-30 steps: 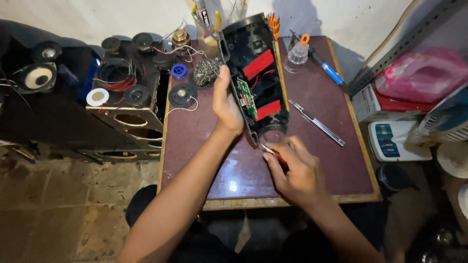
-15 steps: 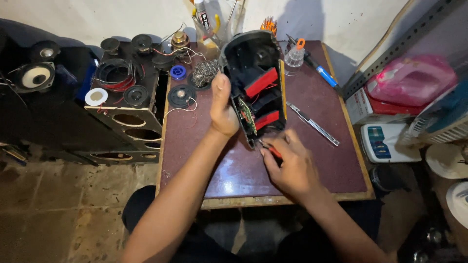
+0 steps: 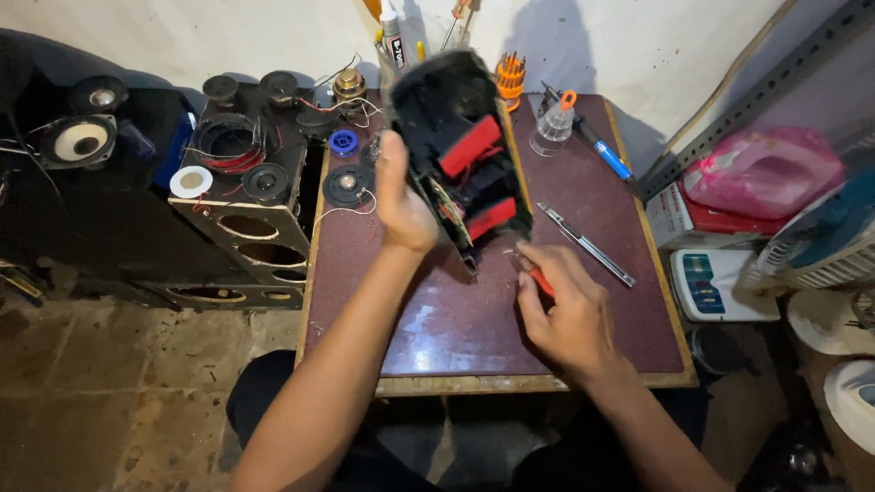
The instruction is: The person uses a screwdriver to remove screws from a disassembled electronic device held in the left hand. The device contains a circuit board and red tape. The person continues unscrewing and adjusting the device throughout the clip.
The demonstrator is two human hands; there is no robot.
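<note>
My left hand (image 3: 401, 205) grips the opened black plastic speaker casing with red inner parts (image 3: 465, 169) tilted at twelve o'clock, so my right hand (image 3: 565, 310), pinching the slim red-handled tool (image 3: 540, 281), should probe its lower edge gently.

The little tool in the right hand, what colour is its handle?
Red. The tool in the right hand shows best in the head view.
</note>
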